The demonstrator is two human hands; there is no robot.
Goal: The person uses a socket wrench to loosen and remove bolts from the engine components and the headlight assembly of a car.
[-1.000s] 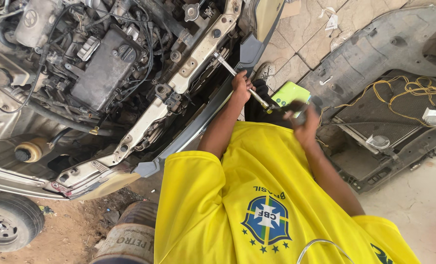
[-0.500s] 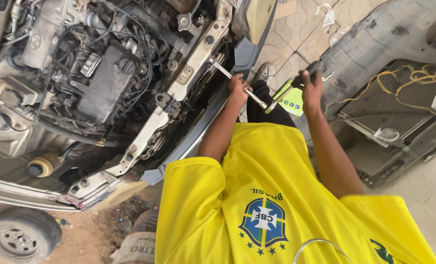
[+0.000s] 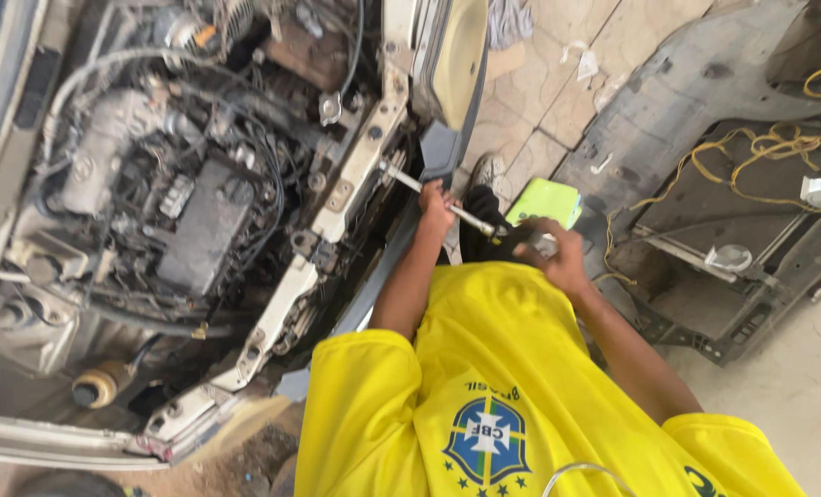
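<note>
While gripping one long wrench (image 3: pixel 438 195): left hand (image 3: pixel 435 204) mid-shaft, right hand (image 3: pixel 557 258) at handle.

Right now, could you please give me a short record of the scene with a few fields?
setting: open engine bay of a car, tiled floor
left hand: left hand grips the shaft of a long metal socket wrench
right hand: right hand closed on the wrench's handle end
wrench tip: on the pale front crossmember
nearby: green box on the floor; detached bumper panel with yellow wiring
clothing: yellow shirt
</note>
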